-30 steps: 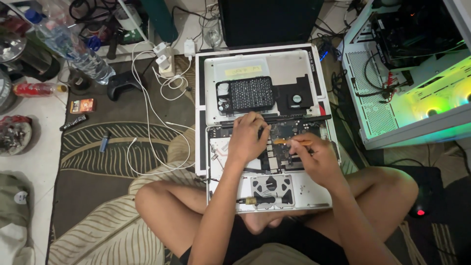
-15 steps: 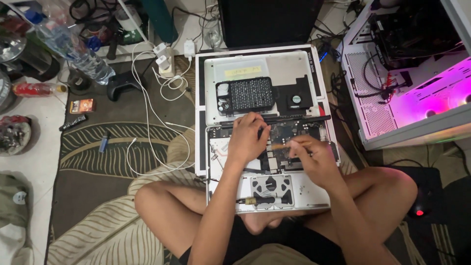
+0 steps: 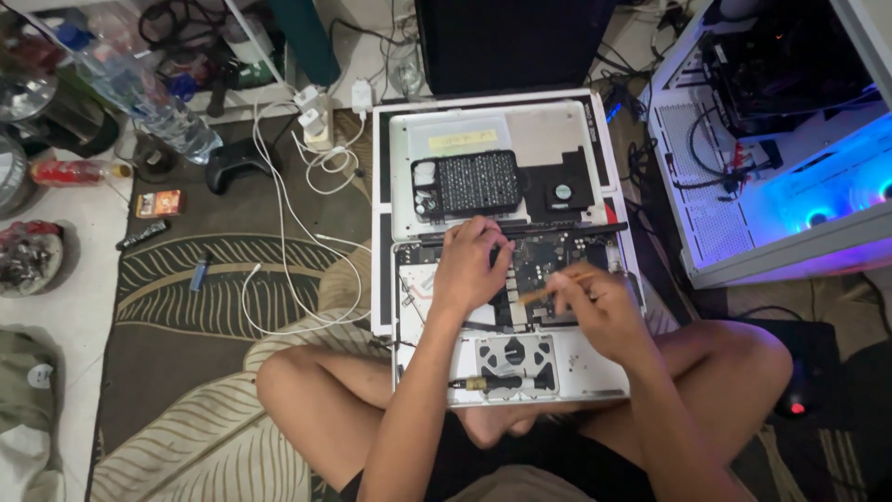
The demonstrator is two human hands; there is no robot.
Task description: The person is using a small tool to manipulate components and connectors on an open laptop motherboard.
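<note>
An opened silver laptop (image 3: 595,367) lies across my crossed legs with its circuit board bare. My left hand (image 3: 469,265) rests flat on the board near the hinge, fingers spread, holding nothing. Just to its right, my right hand (image 3: 599,311) grips a thin wooden-handled tool (image 3: 548,284), blurred, whose tip points left over the board. A screwdriver (image 3: 492,382) lies on the laptop's lower part by the trackpad plate. Behind the laptop, the removed cover panel (image 3: 539,125) carries a black grille part (image 3: 478,181) and a small fan (image 3: 562,192).
A white computer case (image 3: 780,186) glowing blue stands at the right. White cables and chargers (image 3: 316,125), a black game controller (image 3: 228,165), a water bottle (image 3: 139,88) and a blue lighter (image 3: 198,272) lie on the leaf-patterned rug (image 3: 186,307) at left. A black box (image 3: 511,42) stands behind.
My right hand has shifted slightly over the board with the tool. The computer case light went from green to pink to blue. My left hand has stayed put.
</note>
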